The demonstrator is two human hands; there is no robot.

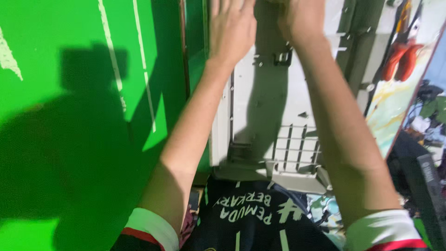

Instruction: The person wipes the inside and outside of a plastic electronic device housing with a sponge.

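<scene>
Resting both the left hand point(232, 29) and right hand point(302, 18) on a grey plastic casing point(269, 116)

A green surface point(69, 116) with pale painted lines fills the left; a grey plastic housing point(265, 121) seems to lie at its right edge

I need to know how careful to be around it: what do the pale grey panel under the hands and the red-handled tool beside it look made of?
The grey panel looks like moulded plastic with a matte finish: thin ribs, slots and small clips are formed into it. The red-handled tool seems to have glossy rubber or plastic-coated grips; its working end is unclear.
</scene>
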